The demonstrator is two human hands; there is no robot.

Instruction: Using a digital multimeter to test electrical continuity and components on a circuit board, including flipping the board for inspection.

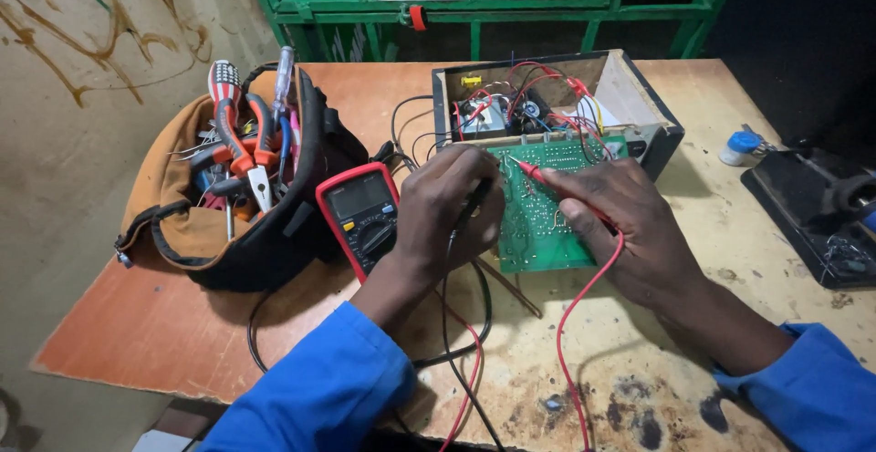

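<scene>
A green circuit board lies solder side up on the wooden table, wired to an open black box full of coloured wires and parts. My left hand grips a black test probe with its tip at the board's left edge. My right hand holds a red test probe, its tip touching the upper part of the board. A red lead and a black lead trail off toward me. A red-cased multimeter lies just left of my left hand.
An open tool bag with pliers and screwdrivers sits at the left. A black device and a small blue-capped jar are at the right. Green metal bars stand behind the table. The near tabletop is stained and worn.
</scene>
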